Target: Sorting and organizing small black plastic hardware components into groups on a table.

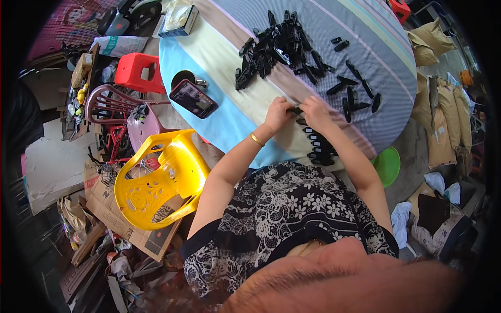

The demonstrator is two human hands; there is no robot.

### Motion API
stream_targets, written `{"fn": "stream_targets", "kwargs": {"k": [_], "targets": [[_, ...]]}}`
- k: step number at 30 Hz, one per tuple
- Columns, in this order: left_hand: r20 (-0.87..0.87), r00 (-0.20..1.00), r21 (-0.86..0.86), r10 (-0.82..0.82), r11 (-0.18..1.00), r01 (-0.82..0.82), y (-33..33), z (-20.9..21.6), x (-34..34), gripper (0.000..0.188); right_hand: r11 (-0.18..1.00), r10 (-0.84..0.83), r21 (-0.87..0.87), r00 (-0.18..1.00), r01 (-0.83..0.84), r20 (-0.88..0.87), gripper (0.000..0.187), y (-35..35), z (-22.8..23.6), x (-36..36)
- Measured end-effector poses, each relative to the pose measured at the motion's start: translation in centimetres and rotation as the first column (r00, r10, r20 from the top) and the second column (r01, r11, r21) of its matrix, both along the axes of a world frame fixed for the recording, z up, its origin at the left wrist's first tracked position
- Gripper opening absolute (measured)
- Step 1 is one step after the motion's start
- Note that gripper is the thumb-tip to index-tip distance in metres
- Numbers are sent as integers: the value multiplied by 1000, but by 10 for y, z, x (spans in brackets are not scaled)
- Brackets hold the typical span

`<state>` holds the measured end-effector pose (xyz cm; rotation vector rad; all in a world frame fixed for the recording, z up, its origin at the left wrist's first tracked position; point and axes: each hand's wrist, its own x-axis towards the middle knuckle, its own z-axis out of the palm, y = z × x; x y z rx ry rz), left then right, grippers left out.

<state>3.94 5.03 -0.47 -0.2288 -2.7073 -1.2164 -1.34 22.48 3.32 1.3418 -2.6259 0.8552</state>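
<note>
My left hand (280, 113), with a gold bangle at the wrist, and my right hand (316, 112) meet over the near part of the cloth-covered round table (219, 62). Fingers of both are closed on one small black clip-like piece (295, 110), mostly hidden by them. Just below my hands, similar black pieces lie side by side in a row (319, 146) near the table edge. Farther off is a large heap of glossy black pieces (276, 48). Several loose ones (355, 86) are scattered to the right of it.
A lit phone (193, 98) leans by a dark mug (182, 77) on the left. A tissue box (178, 22) sits at the far edge. Around the table stand a yellow plastic chair (162, 180), a red stool (138, 72), a green basin (387, 167) and brown paper sacks (441, 125).
</note>
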Motion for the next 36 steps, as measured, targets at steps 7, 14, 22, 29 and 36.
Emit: {"fn": "stream_targets", "kwargs": {"k": [7, 14, 22, 29, 36], "targets": [[115, 972, -70, -204, 974, 213, -7, 16, 0, 18, 994, -111, 43, 925, 102, 364, 15, 10, -9, -63], [-13, 983, -179, -185, 967, 179, 22, 40, -55, 32, 925, -310, 175, 935, 338, -170, 27, 33, -8, -124], [-161, 956, -658, -246, 749, 82, 42, 23, -101, 13, 851, -515, 63, 852, 522, -99, 30, 42, 8, -88], [-77, 959, -335, -272, 913, 232, 25, 33, -53, 29, 949, -266, -118, 943, 292, 200, 23, 52, 6, -26], [-44, 999, -82, 14, 996, -18, 19, 33, -40, 42, 910, -384, 175, 923, 377, 8, 25, 55, 8, -13]]}}
